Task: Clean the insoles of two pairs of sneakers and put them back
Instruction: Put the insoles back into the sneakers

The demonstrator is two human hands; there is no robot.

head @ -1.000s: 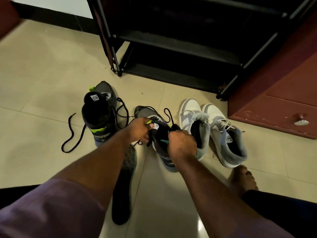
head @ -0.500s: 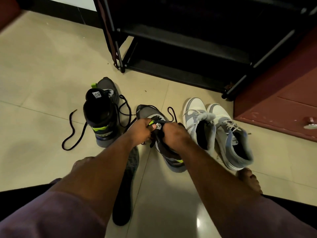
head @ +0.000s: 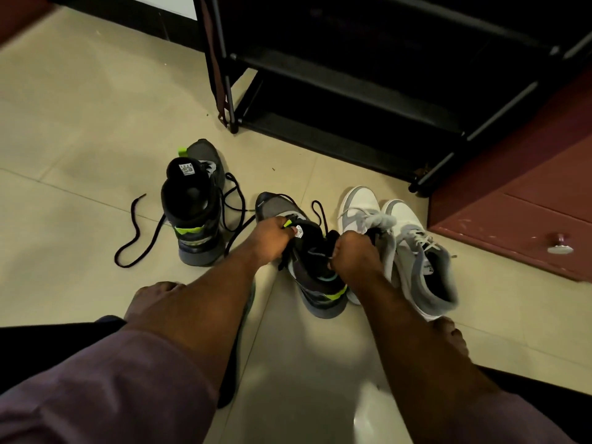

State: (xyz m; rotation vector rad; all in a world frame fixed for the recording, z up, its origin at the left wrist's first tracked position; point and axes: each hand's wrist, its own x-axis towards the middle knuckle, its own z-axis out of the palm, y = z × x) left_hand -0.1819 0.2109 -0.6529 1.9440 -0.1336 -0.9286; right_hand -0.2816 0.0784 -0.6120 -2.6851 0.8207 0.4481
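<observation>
Dark sneaker (head: 307,267) stood on the floor (head: 80,139) tiles before the shoe rack (head: 352,100), toe pointing toward the rack. Left hand (head: 272,235) pinched its tongue; right hand (head: 352,254) curled at the collar, fingers inside, insole direction hidden; both equally near.

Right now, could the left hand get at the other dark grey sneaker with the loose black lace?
Probably yes. The dark grey and green sneaker stands apart on bare tile, nothing before it, but the left hand grips the tongue of the nearer grey sneaker and must let go.
</observation>
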